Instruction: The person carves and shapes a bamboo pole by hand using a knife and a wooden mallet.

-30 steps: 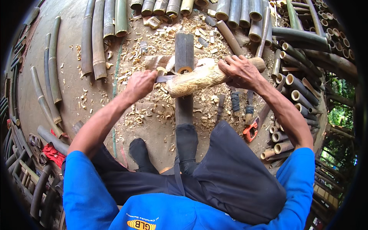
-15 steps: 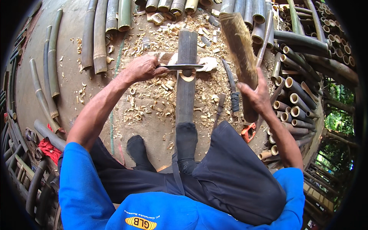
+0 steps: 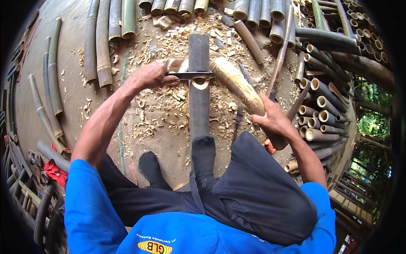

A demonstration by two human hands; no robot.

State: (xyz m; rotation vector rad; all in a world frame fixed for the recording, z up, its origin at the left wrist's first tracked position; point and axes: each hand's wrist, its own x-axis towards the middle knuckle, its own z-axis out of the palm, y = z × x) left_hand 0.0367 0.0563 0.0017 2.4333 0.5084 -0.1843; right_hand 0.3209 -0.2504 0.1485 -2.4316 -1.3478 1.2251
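Upper centre of the frame: left grip [image 3: 154, 75] clasps a stiff-looking blade [image 3: 184, 76] at its left end; right grip [image 3: 273, 116] wraps a probably heavy wooden club [image 3: 235, 82], best held by its lower end

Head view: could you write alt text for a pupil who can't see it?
A person's left hand holds a knife across a dark bamboo pole; the right hand grips a wooden club beside the knife's tip. Pale shavings litter the ground.
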